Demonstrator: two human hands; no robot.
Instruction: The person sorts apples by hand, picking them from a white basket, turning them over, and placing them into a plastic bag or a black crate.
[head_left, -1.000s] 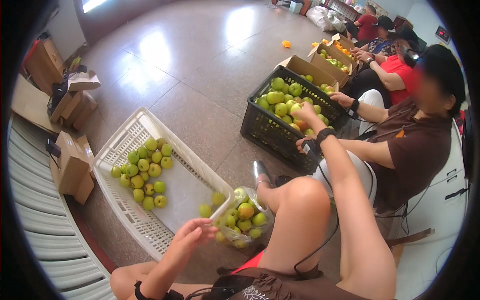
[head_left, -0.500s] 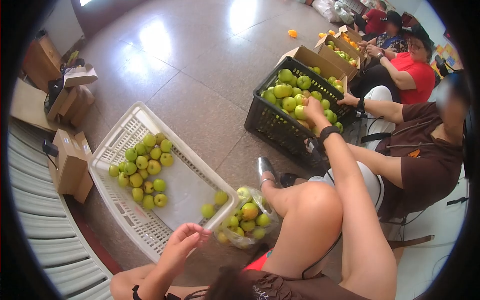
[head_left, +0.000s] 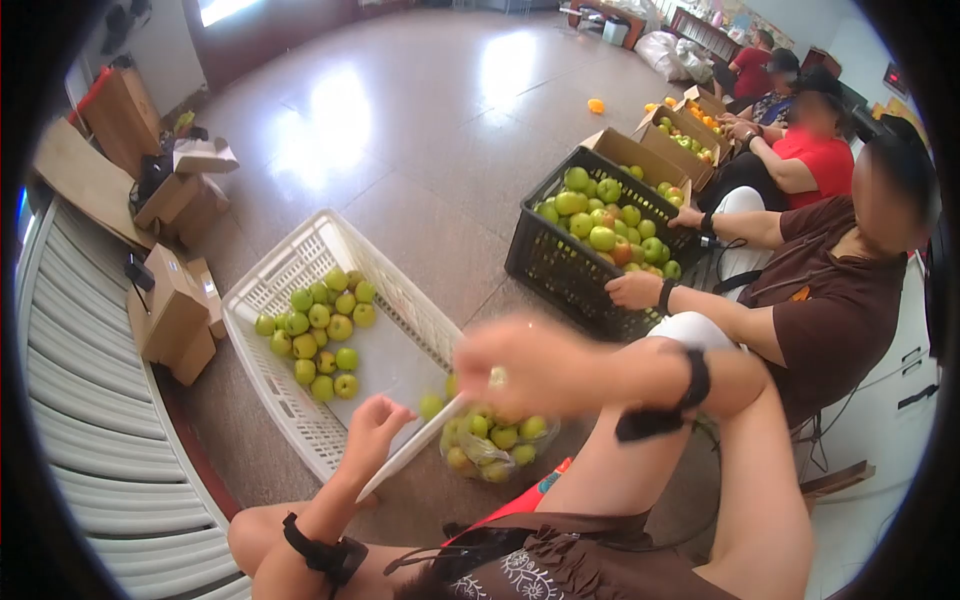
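Note:
My right hand (head_left: 510,368), blurred by motion, is over the near right corner of the white crate (head_left: 262,270). Its fingers are curled, and a small pale greenish patch shows between them, too smeared to make out. Loosely bent, my left hand (head_left: 376,425) is above the crate's near end with nothing in it. Green apples (head_left: 320,315) lie grouped on the crate's pale bottom. Close to my right hand, a single apple (head_left: 431,405) lies at the near corner. Beside the crate, a clear plastic bag (head_left: 495,445) holds more apples, partly hidden below my right hand.
A black crate (head_left: 560,275) full of apples stands at the right, with a co-worker's hands (head_left: 634,291) on it. Cardboard boxes (head_left: 650,160) with fruit stand behind it near other people. More boxes (head_left: 175,310) and a grey slatted surface (head_left: 100,400) are at the left.
My right hand has moved from the black crate, where it was on an apple, left and down to the white crate. My left hand has shifted slightly upward. A co-worker's hand now grips the black crate's near side.

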